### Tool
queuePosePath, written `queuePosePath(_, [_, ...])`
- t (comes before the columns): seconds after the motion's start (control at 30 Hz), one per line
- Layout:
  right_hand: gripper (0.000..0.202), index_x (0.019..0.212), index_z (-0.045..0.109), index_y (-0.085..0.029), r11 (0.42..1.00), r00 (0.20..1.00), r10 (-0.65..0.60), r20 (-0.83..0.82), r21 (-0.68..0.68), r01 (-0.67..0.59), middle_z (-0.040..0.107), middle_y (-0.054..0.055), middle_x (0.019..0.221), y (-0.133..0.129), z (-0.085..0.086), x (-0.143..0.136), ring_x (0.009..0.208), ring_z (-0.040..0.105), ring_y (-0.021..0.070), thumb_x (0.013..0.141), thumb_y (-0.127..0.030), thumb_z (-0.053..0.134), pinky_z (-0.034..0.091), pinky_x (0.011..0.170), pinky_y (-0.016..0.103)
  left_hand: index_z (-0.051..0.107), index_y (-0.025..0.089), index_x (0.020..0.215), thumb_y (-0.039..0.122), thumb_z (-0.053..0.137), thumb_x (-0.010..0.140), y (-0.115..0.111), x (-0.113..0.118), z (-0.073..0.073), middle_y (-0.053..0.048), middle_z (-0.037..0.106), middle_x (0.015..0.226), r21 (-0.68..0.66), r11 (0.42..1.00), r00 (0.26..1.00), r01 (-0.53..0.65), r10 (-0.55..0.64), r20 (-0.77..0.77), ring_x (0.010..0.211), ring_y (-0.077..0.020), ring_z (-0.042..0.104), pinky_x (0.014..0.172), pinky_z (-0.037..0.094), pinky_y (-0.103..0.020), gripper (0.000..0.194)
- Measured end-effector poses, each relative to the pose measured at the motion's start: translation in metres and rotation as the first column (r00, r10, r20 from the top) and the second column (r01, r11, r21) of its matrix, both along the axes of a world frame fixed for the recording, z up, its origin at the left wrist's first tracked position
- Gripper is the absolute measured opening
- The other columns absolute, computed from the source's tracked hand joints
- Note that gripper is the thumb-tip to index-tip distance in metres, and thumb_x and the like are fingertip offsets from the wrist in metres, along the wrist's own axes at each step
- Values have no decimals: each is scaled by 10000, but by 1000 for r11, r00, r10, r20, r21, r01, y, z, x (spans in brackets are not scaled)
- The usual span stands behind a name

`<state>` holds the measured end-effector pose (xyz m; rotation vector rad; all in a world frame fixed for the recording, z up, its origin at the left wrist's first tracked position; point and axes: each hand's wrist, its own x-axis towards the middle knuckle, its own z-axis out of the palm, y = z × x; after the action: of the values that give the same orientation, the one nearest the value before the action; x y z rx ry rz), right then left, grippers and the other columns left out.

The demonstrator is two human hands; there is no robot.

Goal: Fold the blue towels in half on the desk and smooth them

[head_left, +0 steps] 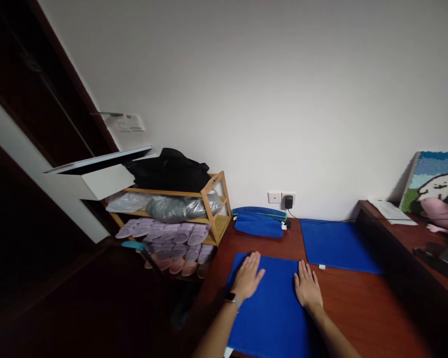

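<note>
A blue cloth (272,308) lies spread out on the reddish-brown table in front of me. My left hand (247,278) rests flat near its upper left edge, fingers stretched out, with a watch (232,297) on the wrist. Along the cloth's right edge, my right hand (308,287) lies flat with its fingers extended. Neither hand grips anything. Further right, a second blue cloth (338,246) is laid out flat with a small white tag. A folded blue cloth bundle (259,226) with a green-edged strip sits at the back, against the wall.
On the left stands a wooden rack (218,226) with slippers (184,232), plastic-wrapped items and a black bag (169,171) on top. A charger (288,202) is plugged into the wall, its cable running right. A raised brown surface (395,223) holds a pink plush toy (442,214).
</note>
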<state>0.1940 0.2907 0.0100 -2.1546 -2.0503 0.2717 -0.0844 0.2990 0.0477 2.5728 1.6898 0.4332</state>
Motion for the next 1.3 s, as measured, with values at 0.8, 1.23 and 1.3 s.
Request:
queuePosePath(0.8, [698, 1622, 110, -113, 999, 1000, -7, 29, -48, 8, 120, 24, 1718, 0, 5, -1, 1586, 78, 199, 1008, -442, 74, 58, 1281, 404, 228, 138, 1623, 451, 145, 1077, -44, -100, 2, -121, 364, 1651, 30, 935, 936, -352, 352, -4, 1540, -274, 292, 1253, 270, -531, 636])
queuePosePath(1.23, [668, 1599, 307, -182, 992, 993, 118, -27, 35, -117, 209, 25, 1692, -86, -10, 4, 1576, 156, 244, 999, -446, 180, 141, 1273, 473, 78, 265, 1645, 482, 190, 1070, -105, 125, -18, -11, 252, 1689, -46, 989, 980, 143, -135, 144, 1560, -198, 227, 1288, 271, -451, 624])
queuePosePath(1.3, [686, 1598, 306, -176, 992, 992, 124, -21, 10, -124, 209, 32, 1689, -96, -9, 4, 1575, 159, 252, 997, -488, 201, 134, 1275, 479, 113, 288, 1642, 511, 213, 1059, -110, 117, -22, -1, 276, 1677, -77, 990, 985, 121, -109, 136, 1553, -194, 243, 1293, 273, -438, 632])
